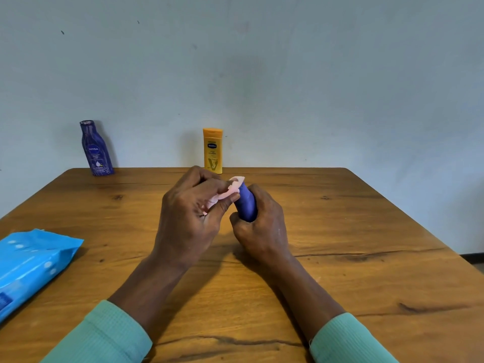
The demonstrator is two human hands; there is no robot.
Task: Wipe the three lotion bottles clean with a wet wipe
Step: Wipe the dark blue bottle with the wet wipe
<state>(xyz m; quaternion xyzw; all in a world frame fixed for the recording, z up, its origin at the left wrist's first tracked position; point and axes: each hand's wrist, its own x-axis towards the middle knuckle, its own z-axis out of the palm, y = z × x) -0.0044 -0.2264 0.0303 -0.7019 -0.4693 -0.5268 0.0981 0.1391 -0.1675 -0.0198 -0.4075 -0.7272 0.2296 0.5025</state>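
We see probably a plain home room: a knotty wooden surface [353,231] before a scuffed pale-blue wall [288,61].

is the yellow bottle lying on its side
No, the yellow bottle stands upright at the far edge of the table, cap up, against the wall.

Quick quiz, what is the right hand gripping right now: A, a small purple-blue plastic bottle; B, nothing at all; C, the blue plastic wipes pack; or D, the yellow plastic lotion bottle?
A: the right hand is curled round the small purple-blue plastic bottle, while the left hand pinches a pale pink wet wipe at its top end.
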